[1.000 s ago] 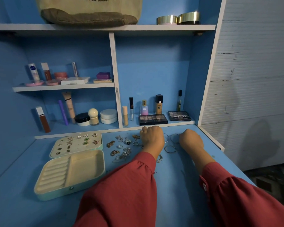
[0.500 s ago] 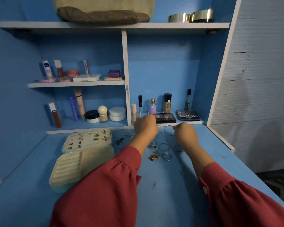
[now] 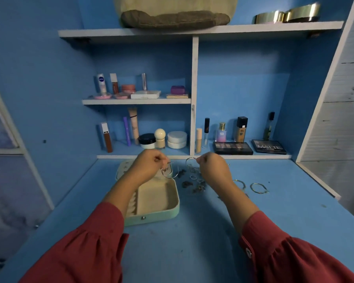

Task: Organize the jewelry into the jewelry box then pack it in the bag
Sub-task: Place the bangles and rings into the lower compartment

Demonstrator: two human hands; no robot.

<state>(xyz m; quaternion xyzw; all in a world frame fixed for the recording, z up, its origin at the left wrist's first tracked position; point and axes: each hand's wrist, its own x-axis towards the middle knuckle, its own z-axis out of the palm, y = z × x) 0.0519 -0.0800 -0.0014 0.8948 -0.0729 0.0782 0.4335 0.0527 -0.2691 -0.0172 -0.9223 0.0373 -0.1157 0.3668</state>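
An open mint-green jewelry box [image 3: 157, 216] with a cream lining lies on the blue desk, its lid tray behind it largely hidden by my left arm. My left hand [image 3: 148, 167] is raised over the box and pinches thin silver bangles [image 3: 168, 174] that hang above the open compartment. My right hand [image 3: 212, 167] is lifted beside it, pinching another silver bangle [image 3: 189, 159]. Loose rings and earrings [image 3: 194, 183] lie scattered between box and right arm. Two more bangles [image 3: 258, 187] rest on the desk at the right. A beige bag [image 3: 175, 11] sits on the top shelf.
Cosmetics fill the shelves behind: bottles, tubes and jars [image 3: 161, 137] on the left, two eyeshadow palettes [image 3: 233, 148] on the right. Two gold tins [image 3: 286, 15] stand on the top shelf. A white slatted wall [image 3: 343, 99] borders the desk's right edge.
Both hands lifted off the desk with bangles pinched in them. The left hand has moved left to hang over the open box. The camera has turned right and tilted up.
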